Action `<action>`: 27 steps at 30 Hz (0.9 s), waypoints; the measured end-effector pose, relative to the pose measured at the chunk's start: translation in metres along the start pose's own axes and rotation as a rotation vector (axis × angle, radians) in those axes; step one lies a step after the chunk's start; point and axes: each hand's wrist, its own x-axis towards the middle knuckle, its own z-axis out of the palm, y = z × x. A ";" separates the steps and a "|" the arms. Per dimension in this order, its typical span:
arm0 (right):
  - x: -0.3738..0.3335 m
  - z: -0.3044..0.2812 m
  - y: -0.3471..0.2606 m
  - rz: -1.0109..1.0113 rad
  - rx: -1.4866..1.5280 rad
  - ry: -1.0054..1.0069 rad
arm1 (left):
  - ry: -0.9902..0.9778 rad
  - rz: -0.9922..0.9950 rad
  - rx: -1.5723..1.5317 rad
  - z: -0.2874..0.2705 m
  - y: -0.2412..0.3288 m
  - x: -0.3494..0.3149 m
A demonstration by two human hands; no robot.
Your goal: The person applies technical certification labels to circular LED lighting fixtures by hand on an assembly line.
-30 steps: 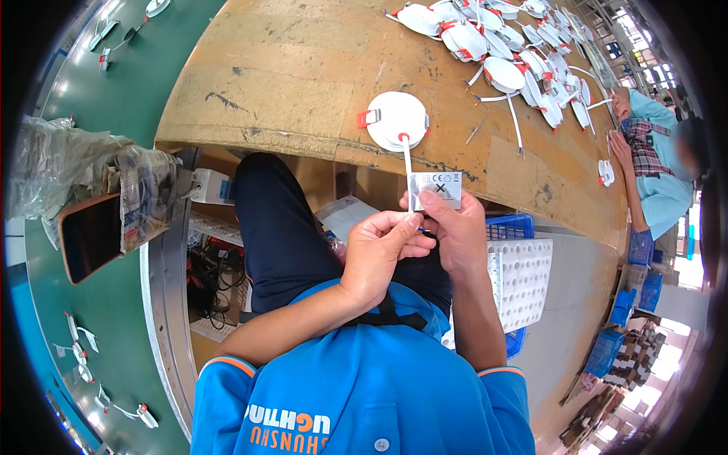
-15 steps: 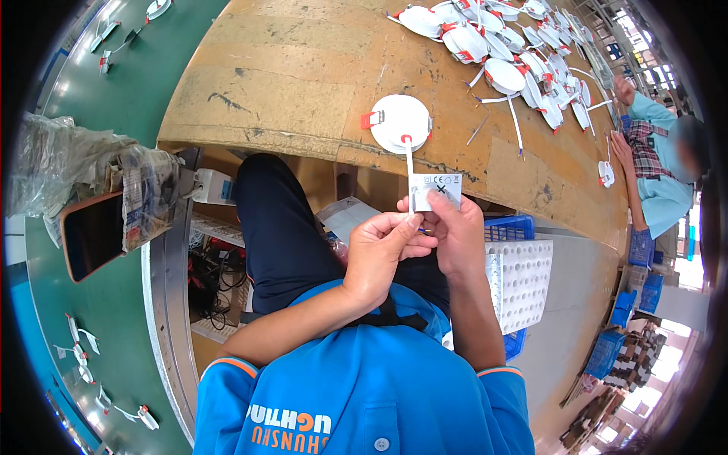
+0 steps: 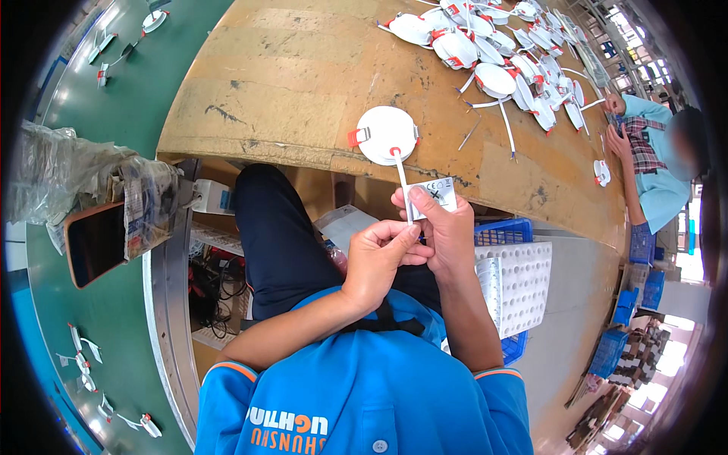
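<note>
A round white downlight [image 3: 387, 130] with red-tipped spring clips lies on the worktable near its front edge. Its white cable [image 3: 401, 168] runs toward me, over the edge to my hands. At the cable stands a silvery-white printed label [image 3: 440, 199], and my right hand [image 3: 453, 235] grips it with the thumb on its face. Closed fingers of my left hand [image 3: 375, 258] pinch the cable's lower end just below the label. Whether the label is stuck around the cable is hidden by my fingers.
A heap of white downlights [image 3: 497, 80] covers the far right of the wooden table [image 3: 288, 83]. At left, a phone [image 3: 95, 244] hangs on a plastic-wrapped arm beside a green conveyor belt [image 3: 72, 182]. Blue crates [image 3: 504, 230] stand below right; a co-worker [image 3: 656, 152] sits at far right.
The downlight has shifted slightly left and nearer to me. My right hand and the label have moved a little left, and the label is more tilted. My left hand stays pinched.
</note>
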 end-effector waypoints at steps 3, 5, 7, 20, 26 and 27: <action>0.000 0.000 0.001 -0.002 -0.007 -0.001 | 0.003 0.012 -0.017 -0.001 -0.001 0.000; -0.001 -0.001 0.003 0.008 0.044 0.007 | 0.007 0.025 -0.041 -0.002 -0.002 0.001; -0.003 -0.005 0.005 0.022 0.027 -0.005 | 0.003 0.040 -0.069 -0.003 -0.001 0.002; -0.005 -0.018 -0.008 0.004 0.072 -0.090 | 0.014 0.024 0.056 -0.004 0.021 -0.005; 0.001 -0.012 -0.009 -0.133 -0.140 -0.066 | 0.099 0.067 0.085 -0.003 0.038 0.009; 0.001 -0.012 -0.010 -0.147 -0.152 -0.065 | 0.081 0.045 0.112 -0.003 0.043 0.012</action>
